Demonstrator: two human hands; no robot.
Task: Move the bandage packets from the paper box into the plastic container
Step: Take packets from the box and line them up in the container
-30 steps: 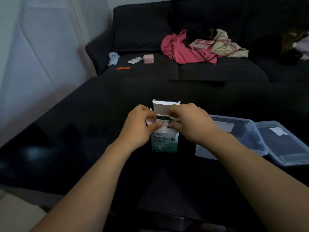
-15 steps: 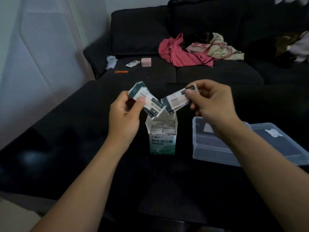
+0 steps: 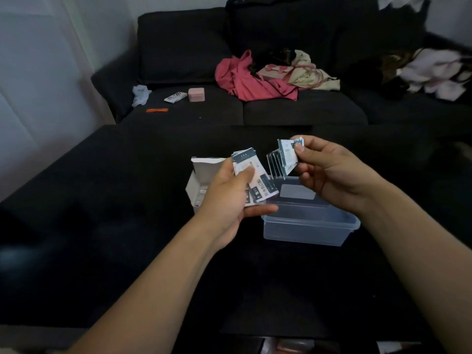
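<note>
Both hands pinching fanned bandage packets, left hand [image 3: 229,198] beside the paper box [image 3: 201,175], right hand [image 3: 329,172] over the plastic container [image 3: 306,226], presumably for dropping in.

You've got a dark fabric sofa [image 3: 293,108] behind a black table [image 3: 102,200]; on its seat a crumpled pink cloth [image 3: 245,80], small pink box [image 3: 196,94], orange stick [image 3: 156,110].

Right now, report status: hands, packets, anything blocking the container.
Left hand grips a fan of white-and-teal bandage packets. Right hand pinches a second stack above the clear plastic container. Container open, nothing blocking.
</note>
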